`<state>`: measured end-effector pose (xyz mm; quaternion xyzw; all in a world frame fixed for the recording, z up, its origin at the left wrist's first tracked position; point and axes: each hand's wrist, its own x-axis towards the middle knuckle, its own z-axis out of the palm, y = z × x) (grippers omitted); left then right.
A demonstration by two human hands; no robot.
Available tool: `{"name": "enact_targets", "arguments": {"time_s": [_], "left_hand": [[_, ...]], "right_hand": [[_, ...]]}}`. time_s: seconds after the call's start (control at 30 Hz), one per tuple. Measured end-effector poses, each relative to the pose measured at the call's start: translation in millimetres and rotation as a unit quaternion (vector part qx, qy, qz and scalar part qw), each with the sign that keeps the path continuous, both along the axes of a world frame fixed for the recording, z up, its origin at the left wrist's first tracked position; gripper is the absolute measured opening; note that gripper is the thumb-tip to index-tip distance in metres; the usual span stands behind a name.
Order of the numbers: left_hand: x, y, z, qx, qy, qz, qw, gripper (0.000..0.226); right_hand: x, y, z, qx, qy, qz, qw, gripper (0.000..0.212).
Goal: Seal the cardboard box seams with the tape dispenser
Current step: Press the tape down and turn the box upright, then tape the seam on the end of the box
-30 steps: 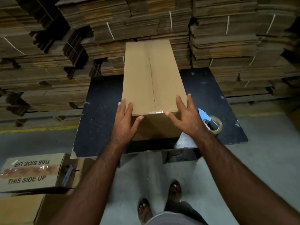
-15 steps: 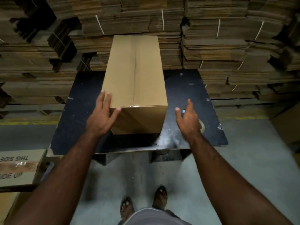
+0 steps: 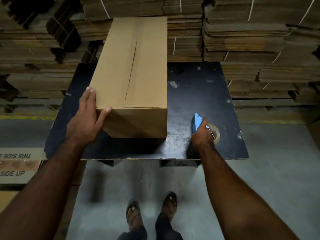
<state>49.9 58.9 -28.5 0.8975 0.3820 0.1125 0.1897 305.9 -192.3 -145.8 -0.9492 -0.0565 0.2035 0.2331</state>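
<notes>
Fingers [image 3: 204,122] of right hand [image 3: 201,135] curled round tape dispenser [image 3: 197,122] on table [image 3: 199,94]; left hand [image 3: 84,122] spread, bracing cardboard box [image 3: 131,75].
Best lifted by the handle, carried to the open top seam [image 3: 130,73], pressed down firmly while braced.

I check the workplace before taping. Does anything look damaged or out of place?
Nothing serious. The black table top is scuffed, with small scraps stuck to it. The cardboard box sits square, its centre seam untaped. The right hand grips the tape dispenser; the left hand steadies the box.
</notes>
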Motion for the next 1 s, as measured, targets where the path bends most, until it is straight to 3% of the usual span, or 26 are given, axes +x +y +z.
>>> {"name": "enact_targets", "arguments": {"time_s": [0.07,0.17,0.23,0.37,0.43,0.5,0.57,0.63,0.73,0.83,1.0], "left_hand": [[-0.7,6.5,1.0,-0.018,0.005,-0.006,1.0,0.083],[-2.6,9.4,2.3,-0.037,0.002,-0.018,0.999,0.09],[-3.3,7.3,4.8,-0.047,0.0,-0.015,0.999,0.094],[-0.4,8.0,11.7,-0.039,0.037,0.004,0.999,0.093],[9.0,2.0,25.3,-0.026,0.042,0.018,0.999,0.081],[21.6,-12.4,48.8,-0.032,-0.017,0.024,0.999,0.069],[33.3,-34.1,81.1,-0.09,-0.108,-0.013,0.99,0.052],[42.3,-53.1,111.0,-0.253,-0.18,-0.058,0.949,0.039],[45.3,-66.6,147.6,-0.43,-0.214,-0.06,0.875,0.054],[36.5,-61.9,164.2,-0.473,-0.204,-0.053,0.855,0.056],[15.1,-50.6,163.2,-0.493,-0.22,-0.051,0.84,0.038]], "right_hand": [[5.0,-0.3,6.2,0.026,0.017,-0.009,0.999,0.049],[9.1,-5.6,25.9,0.082,0.028,0.011,0.996,0.064],[9.7,-7.3,45.0,0.164,0.039,-0.007,0.986,0.062],[-2.2,-9.1,110.9,0.391,0.071,-0.065,0.916,0.045],[-11.5,-13.1,148.5,0.451,0.07,-0.06,0.888,0.045],[-27.7,-16.6,184.4,0.489,0.074,-0.027,0.868,0.037],[-48.2,-16.3,210.3,0.473,0.05,0.04,0.879,0.041],[-69.6,-11.6,229.4,0.426,0.0,0.115,0.897,0.059],[-95.4,1.3,246.4,0.376,-0.042,0.184,0.907,0.067],[-114.9,16.2,250.6,0.352,-0.063,0.222,0.907,0.06],[-137.7,30.9,250.9,0.318,-0.08,0.257,0.909,0.059]]}}
